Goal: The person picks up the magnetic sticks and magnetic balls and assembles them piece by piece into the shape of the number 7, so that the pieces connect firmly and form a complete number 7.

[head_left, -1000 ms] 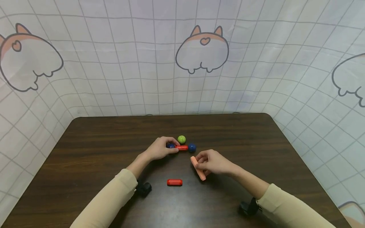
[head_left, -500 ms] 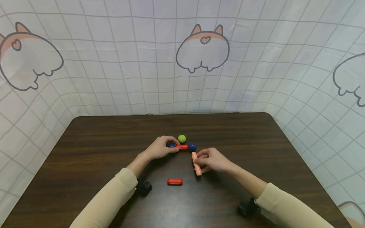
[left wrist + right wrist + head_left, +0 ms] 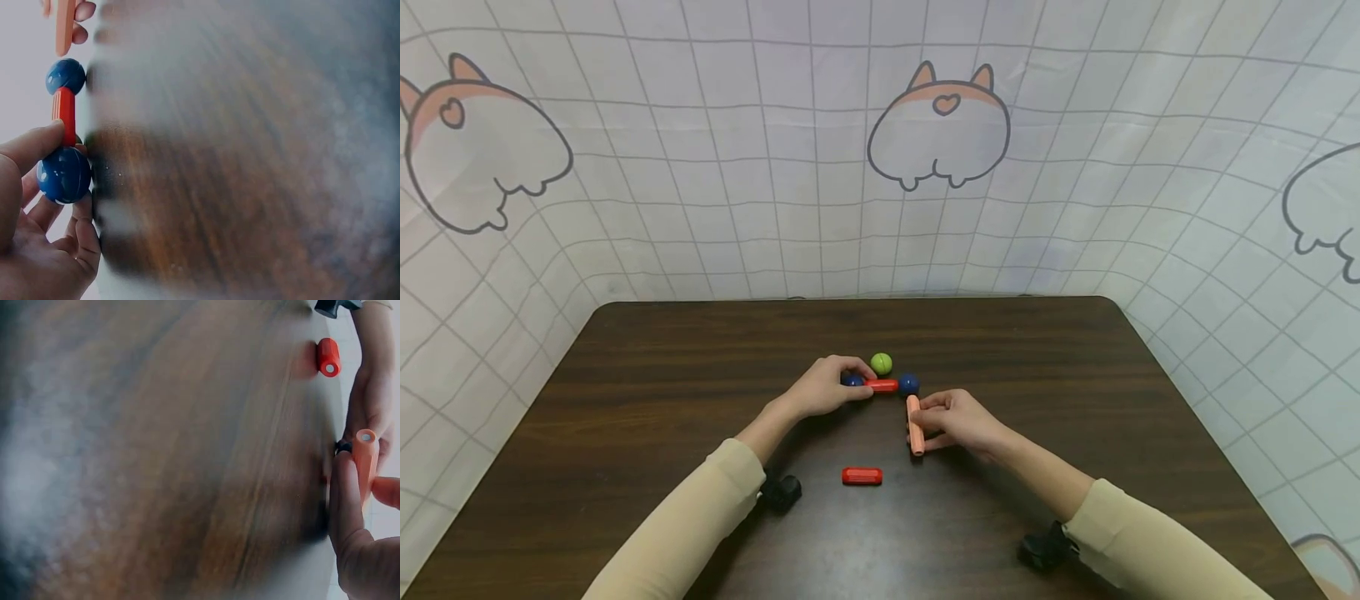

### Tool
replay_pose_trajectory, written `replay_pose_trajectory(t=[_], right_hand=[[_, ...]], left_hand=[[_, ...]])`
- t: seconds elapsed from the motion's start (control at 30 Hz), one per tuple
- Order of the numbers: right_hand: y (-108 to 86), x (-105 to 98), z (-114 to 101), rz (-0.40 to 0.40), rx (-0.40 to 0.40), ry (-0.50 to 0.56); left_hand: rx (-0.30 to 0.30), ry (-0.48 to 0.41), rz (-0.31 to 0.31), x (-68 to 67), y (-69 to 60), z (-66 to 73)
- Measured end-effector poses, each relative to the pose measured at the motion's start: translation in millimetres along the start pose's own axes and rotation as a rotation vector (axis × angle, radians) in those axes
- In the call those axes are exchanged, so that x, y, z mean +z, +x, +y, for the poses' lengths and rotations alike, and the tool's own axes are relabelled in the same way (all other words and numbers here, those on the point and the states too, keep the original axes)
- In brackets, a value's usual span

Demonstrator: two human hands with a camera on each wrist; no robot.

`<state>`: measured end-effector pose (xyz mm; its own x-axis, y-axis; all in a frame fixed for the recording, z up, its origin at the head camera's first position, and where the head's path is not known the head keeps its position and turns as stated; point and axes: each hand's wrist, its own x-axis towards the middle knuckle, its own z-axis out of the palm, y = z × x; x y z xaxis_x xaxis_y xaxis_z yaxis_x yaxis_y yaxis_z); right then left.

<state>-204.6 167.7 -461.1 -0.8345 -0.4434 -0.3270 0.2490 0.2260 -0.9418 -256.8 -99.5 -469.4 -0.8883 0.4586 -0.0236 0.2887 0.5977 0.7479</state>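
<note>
A short red rod (image 3: 883,386) lies on the table between two blue balls, touching both. My left hand (image 3: 823,387) pinches this rod at its left end, with the fingers curled about the left blue ball (image 3: 64,175). Just in front of the right blue ball (image 3: 908,384), my right hand (image 3: 962,423) holds an orange rod (image 3: 915,427) between thumb and fingers. The orange rod points away from me, its far end near that ball; the left wrist view shows a small gap between them. A silvery round spot (image 3: 366,437) marks the rod's near end.
A green ball (image 3: 882,363) sits just behind the red rod. Closer to me lies a second red rod (image 3: 862,476), on its side. The dark wooden table (image 3: 662,358) ends at a patterned white curtain (image 3: 790,167) behind and at both sides.
My right hand has moved the orange rod slightly left and away from me, turning it from slanted to nearly straight, closer to the right blue ball. The left hand has kept its hold.
</note>
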Motion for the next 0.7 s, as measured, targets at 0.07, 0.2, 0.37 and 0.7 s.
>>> replay_pose_trajectory(t=[0.07, 0.2, 0.37, 0.7], right_hand=[[1.7, 0.5, 0.0, 0.006, 0.005, 0.02], [6.5, 1.3, 0.5, 0.015, 0.015, 0.044], [10.4, 3.8, -0.3, 0.029, 0.029, 0.062], [13.9, 11.0, -2.0, 0.012, 0.026, 0.083]], left_hand=[[0.002, 0.002, -0.002, -0.2, 0.0, 0.5], [0.0, 0.002, -0.006, -0.7, -0.3, 0.0], [-0.004, 0.003, -0.008, -0.6, 0.6, -0.5], [0.01, -0.006, -0.003, -0.9, 2.0, 0.4]])
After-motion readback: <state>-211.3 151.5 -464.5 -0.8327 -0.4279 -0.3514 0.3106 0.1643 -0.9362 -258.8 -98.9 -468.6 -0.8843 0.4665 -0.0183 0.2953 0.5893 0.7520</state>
